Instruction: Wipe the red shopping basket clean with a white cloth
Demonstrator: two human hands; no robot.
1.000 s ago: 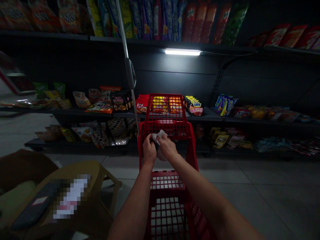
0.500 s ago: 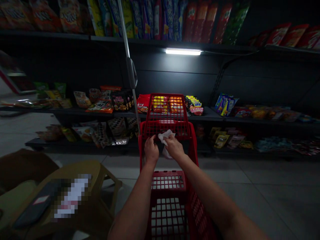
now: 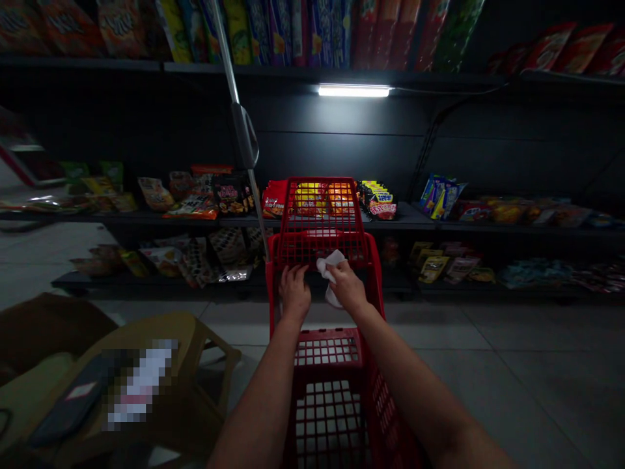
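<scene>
The red cart [image 3: 375, 280] is gripped by the curled left hand [image 3: 294, 293]; the white cloth [image 3: 328, 264], pinched in the right hand [image 3: 347, 288], could be snagged on it.

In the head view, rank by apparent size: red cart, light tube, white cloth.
1. Red cart.
2-3. Light tube and white cloth: too close; tube long but thin, cloth partly inside right hand.

Dim scene; shelf strip light [image 3: 354, 90] glares; edges warped, murky.

snack shelves [image 3: 146, 218] | lit strip lamp [image 3: 354, 90] | metal pole [image 3: 234, 98] | tan stool [image 3: 185, 339] lower left
</scene>
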